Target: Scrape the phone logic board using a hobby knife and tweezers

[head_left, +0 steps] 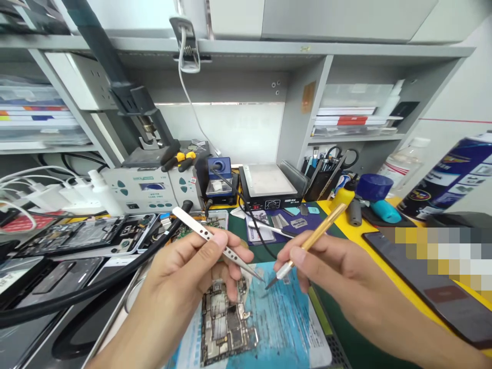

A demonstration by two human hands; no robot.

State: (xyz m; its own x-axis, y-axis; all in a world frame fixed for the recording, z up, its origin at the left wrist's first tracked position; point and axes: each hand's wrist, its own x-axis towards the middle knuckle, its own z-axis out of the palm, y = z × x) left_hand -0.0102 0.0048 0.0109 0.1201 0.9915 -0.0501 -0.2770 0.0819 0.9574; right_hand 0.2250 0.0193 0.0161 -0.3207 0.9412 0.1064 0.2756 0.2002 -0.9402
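Observation:
My left hand (184, 271) grips silver tweezers (215, 243), their tips pointing right and down toward the middle. My right hand (326, 266) holds a gold-handled craft knife (315, 236) like a pen, its blade tip almost meeting the tweezer tips at about the centre. Below both tips lies a bare phone circuit board (226, 323) on a blue work mat (284, 318). My left fingers hover just above the board's top edge.
Opened phones (84, 233) lie at left beside a thick black hose (77, 292). A rework station (146, 189), a small heating plate (269, 184), a tool holder (326, 174) and a blue spray can (453, 174) stand behind. A dark phone (430, 287) rests on the yellow mat at right.

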